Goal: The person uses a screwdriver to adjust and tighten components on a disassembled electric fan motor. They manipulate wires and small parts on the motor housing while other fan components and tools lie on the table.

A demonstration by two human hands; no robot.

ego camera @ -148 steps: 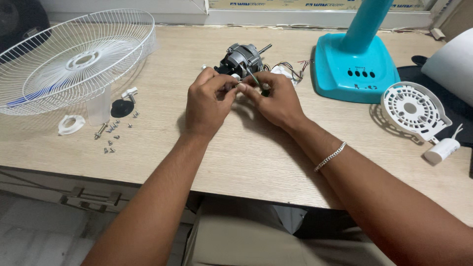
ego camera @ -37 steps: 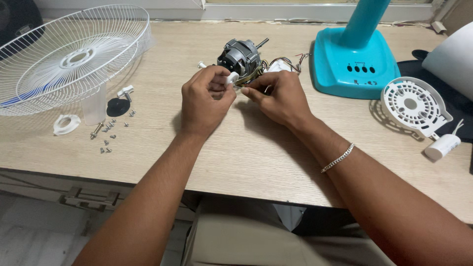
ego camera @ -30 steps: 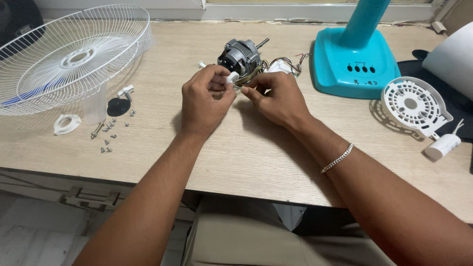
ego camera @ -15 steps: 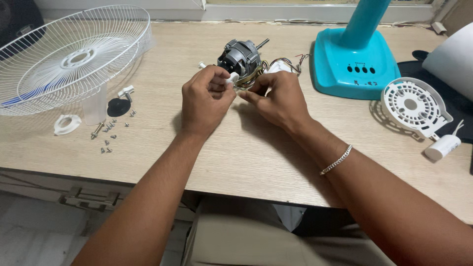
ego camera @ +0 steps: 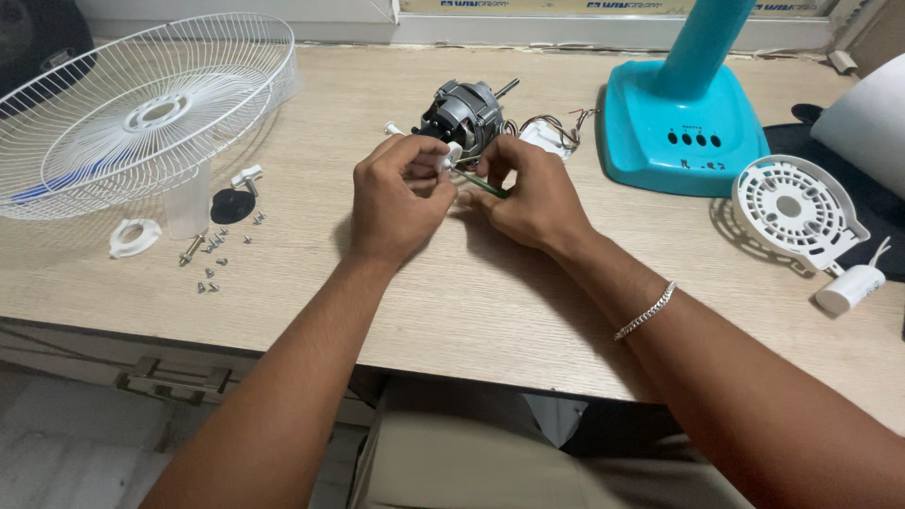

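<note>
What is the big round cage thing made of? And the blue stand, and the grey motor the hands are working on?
The big round white fan guard looks like thin metal wire with a white coating: fine, stiff spokes. The turquoise fan base seems to be moulded plastic, smooth and slightly glossy. The grey fan motor looks like bare metal, dull and ribbed, with a steel shaft. The left hand and right hand touch small parts beside it.

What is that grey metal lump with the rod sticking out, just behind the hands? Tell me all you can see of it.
It is a small fan motor, grey metal with a dark middle band, out of its casing. A thin shaft points up and to the right. It rests on the wooden desk, with coloured wires trailing to its right. The left hand and right hand work right in front of it, pinching a small white piece.
</note>
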